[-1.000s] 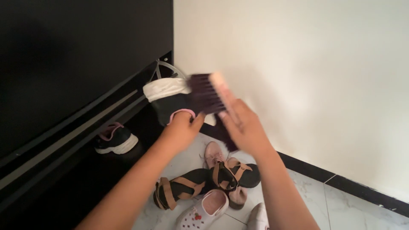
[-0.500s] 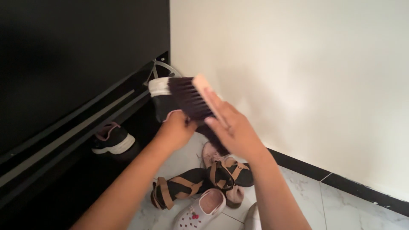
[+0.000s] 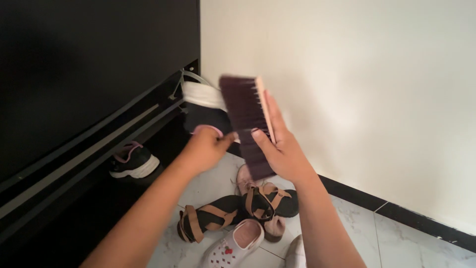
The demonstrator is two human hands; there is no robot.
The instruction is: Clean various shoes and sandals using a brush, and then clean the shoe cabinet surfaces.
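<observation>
My left hand [image 3: 206, 148] grips a black sneaker [image 3: 204, 106] with a white sole and pink lining, held up with the sole turned away from me. My right hand [image 3: 281, 146] holds a long brush [image 3: 246, 121] with dark bristles and a pale wooden back. The bristles face left and touch the sneaker's right side. The brush hides part of the shoe.
A black cabinet [image 3: 89, 64] fills the left, with a matching black sneaker [image 3: 134, 161] below it. On the marble floor [image 3: 406, 243] lie black sandals with tan straps [image 3: 218, 213], a pink shoe [image 3: 248, 178] and a white clog [image 3: 233, 245]. A cream wall [image 3: 357, 79] stands at right.
The brush has swung from lying across the sneaker's sole to standing more upright at its right side. My left hand has tilted the sneaker slightly.
</observation>
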